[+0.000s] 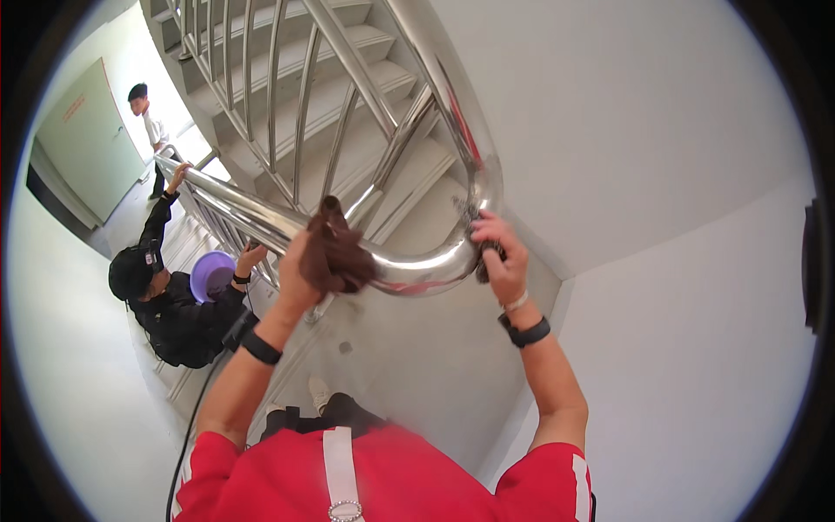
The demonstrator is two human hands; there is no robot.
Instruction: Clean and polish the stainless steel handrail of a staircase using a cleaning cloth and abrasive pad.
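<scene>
A polished metal handrail (424, 271) bends in a U where two stair flights meet. My left hand (300, 271) grips a bunched brown cloth (336, 254) against the left side of this bend. At the right side of the bend, my right hand (503, 251) holds a dark steel wool scrubber (484, 264) against the tube. My fingers cover part of the scrubber, and its edges look blurred. Both forearms reach forward, with a black band on each wrist.
Metal balusters (305, 117) line the concrete stairs (378, 85) going up. Lower left, a co-worker in black (186, 320) touches the lower rail beside a purple basin (212, 274). Another person (155, 127) stands near a pale door (91, 143). A white wall (685, 365) rises at right.
</scene>
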